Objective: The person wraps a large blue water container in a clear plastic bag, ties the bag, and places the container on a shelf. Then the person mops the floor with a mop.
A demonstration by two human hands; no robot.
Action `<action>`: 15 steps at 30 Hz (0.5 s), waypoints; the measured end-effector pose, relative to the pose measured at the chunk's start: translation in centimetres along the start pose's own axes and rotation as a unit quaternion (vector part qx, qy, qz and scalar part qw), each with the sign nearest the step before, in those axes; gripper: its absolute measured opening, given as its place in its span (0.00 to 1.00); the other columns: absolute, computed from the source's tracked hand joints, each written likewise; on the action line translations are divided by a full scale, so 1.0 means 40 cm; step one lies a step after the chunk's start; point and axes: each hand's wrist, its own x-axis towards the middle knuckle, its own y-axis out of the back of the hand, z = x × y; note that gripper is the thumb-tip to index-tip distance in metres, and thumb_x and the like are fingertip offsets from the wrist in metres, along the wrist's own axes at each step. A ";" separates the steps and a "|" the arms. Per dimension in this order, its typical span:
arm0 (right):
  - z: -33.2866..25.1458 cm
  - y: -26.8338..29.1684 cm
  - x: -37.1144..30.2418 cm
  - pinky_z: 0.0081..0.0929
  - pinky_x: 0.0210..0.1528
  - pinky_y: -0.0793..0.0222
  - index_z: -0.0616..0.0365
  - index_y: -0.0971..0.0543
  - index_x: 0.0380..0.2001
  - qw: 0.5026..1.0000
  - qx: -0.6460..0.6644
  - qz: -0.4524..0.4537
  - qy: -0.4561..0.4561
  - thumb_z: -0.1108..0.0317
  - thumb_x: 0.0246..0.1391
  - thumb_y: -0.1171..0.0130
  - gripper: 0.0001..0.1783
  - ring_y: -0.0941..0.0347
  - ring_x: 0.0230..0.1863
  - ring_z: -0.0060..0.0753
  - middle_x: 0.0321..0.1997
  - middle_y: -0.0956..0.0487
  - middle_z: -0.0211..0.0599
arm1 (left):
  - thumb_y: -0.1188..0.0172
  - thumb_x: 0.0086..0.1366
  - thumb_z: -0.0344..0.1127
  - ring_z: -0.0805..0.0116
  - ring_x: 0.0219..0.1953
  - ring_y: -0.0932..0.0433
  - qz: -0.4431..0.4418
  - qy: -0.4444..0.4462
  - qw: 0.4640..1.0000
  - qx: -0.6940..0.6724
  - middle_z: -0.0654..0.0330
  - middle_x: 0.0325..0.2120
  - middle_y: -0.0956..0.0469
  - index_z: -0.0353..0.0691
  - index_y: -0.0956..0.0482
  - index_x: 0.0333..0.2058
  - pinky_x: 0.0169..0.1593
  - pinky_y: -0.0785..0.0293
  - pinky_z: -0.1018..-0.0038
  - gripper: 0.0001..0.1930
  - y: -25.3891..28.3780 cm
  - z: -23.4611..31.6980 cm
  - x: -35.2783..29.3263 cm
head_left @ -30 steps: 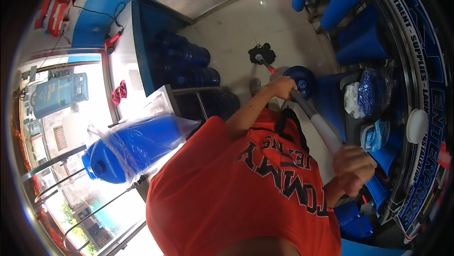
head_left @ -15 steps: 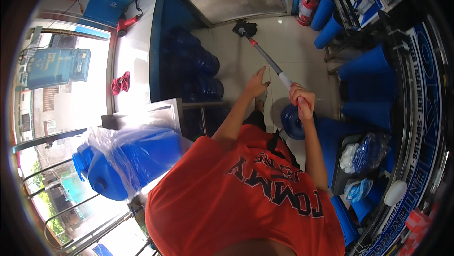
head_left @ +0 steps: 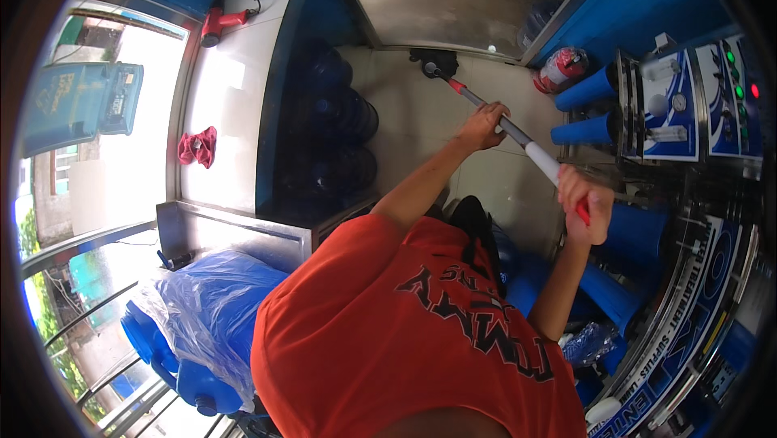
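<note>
Both my hands are closed round the pole of a mop [head_left: 524, 137], which slants from the upper middle down to the right. My left hand [head_left: 486, 125] wraps its grey middle stretch. Higher up the handle, past a white section, my right hand [head_left: 588, 205] grips the end, where a bit of red shows. At the far end the dark mop head [head_left: 432, 61] lies on the tiled floor [head_left: 477, 183], close to the doorway sill.
Dark blue water jugs [head_left: 344, 118] fill a shelf space left of the floor. A fire extinguisher [head_left: 562, 70] and blue cylinders [head_left: 584, 129] line the right side. A plastic-wrapped blue container [head_left: 218, 300] stands beside my left. A red hair-dryer-shaped tool [head_left: 220, 25] lies on the ledge.
My left hand, open and off the pole before, has taken hold of it. My right hand has shifted right with the handle end. The view has turned, too.
</note>
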 end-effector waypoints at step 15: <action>0.122 0.720 0.556 0.33 0.30 0.50 0.49 0.41 0.08 0.986 0.094 0.132 0.048 0.35 0.57 0.64 0.34 0.49 0.14 0.27 0.08 0.44 0.28 | 0.37 0.53 0.37 0.48 0.45 0.24 0.002 0.088 0.996 -0.013 0.50 0.36 0.22 0.39 0.24 0.36 0.53 0.30 0.56 0.13 -0.249 -0.029 0.668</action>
